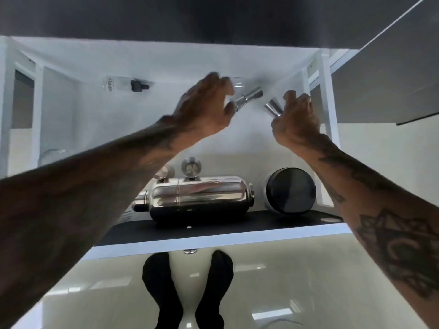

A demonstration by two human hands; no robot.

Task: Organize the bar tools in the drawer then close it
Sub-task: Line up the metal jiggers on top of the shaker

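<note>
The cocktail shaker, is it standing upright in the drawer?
No, the cocktail shaker lies on its side along the drawer's front edge.

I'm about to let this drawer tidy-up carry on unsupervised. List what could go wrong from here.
1. Both hands are busy: the left hand holds a steel jigger and the right hand a small steel cup. These are close together and could knock or slip.
2. The cocktail shaker lies on its side near the drawer front; it may roll when the drawer is shut.
3. The dropper bottle lies loose at the back and could slide.
</note>
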